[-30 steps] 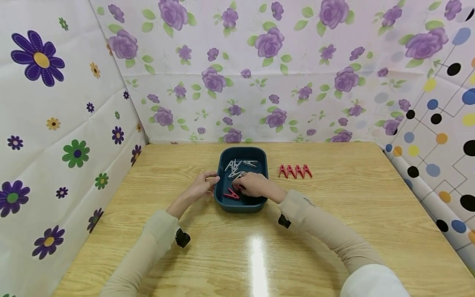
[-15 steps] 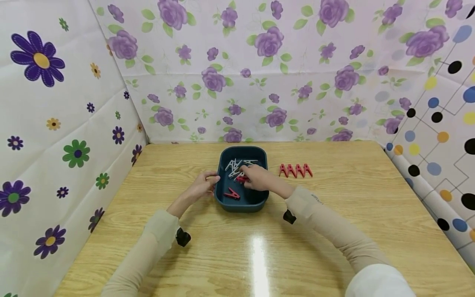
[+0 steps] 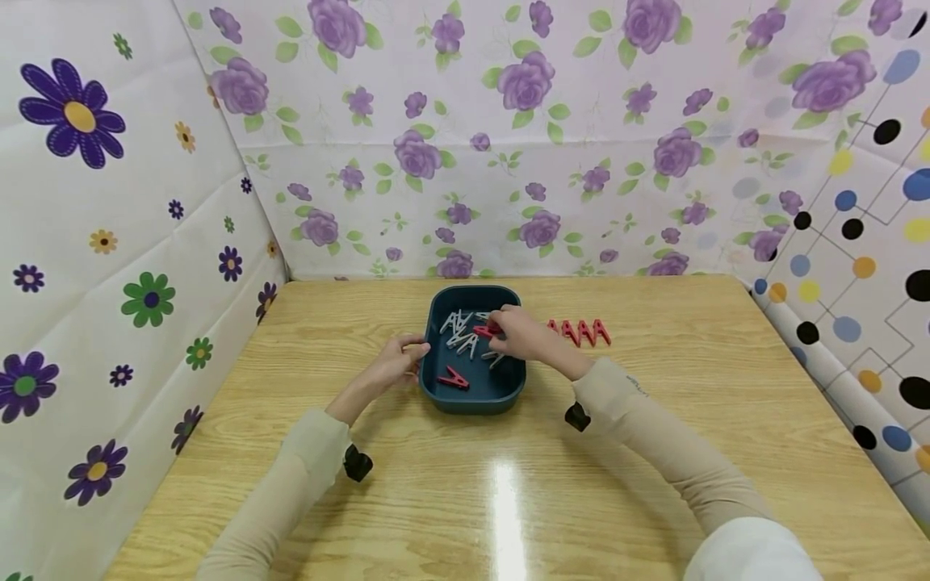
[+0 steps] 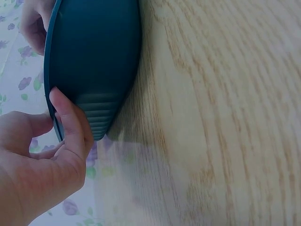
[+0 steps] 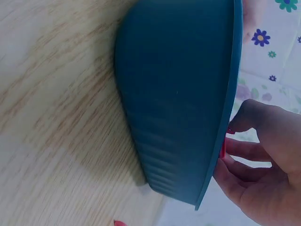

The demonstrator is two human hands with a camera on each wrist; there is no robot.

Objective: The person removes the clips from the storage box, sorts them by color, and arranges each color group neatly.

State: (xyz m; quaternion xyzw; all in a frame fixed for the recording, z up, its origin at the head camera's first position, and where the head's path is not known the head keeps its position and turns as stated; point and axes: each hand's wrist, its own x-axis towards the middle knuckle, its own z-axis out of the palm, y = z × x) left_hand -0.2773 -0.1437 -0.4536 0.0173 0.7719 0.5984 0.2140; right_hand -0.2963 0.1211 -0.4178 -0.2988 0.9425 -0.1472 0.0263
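A dark blue plastic bin (image 3: 475, 407) stands on the table with several white clothespins (image 3: 458, 323) inside. One red clothespin (image 3: 454, 378) lies near the front of its floor. My left hand (image 3: 395, 361) pinches the bin's left rim between thumb and fingers, as the left wrist view shows with the hand (image 4: 51, 146) at the rim. Over the bin's right side, my right hand (image 3: 519, 332) pinches another red clothespin (image 3: 485, 331). In the right wrist view a bit of that red clothespin (image 5: 223, 148) shows between the fingers, partly behind the bin wall.
To the right of the bin, several red clothespins (image 3: 584, 332) stand in a row on the wooden table (image 3: 654, 387), the nearest partly behind my right hand. Patterned sheets hang along the back (image 3: 501, 202) and both sides.
My right hand has moved back and to the right inside the bin, carrying a red clothespin up from among the white ones. The left hand has stayed at the rim.
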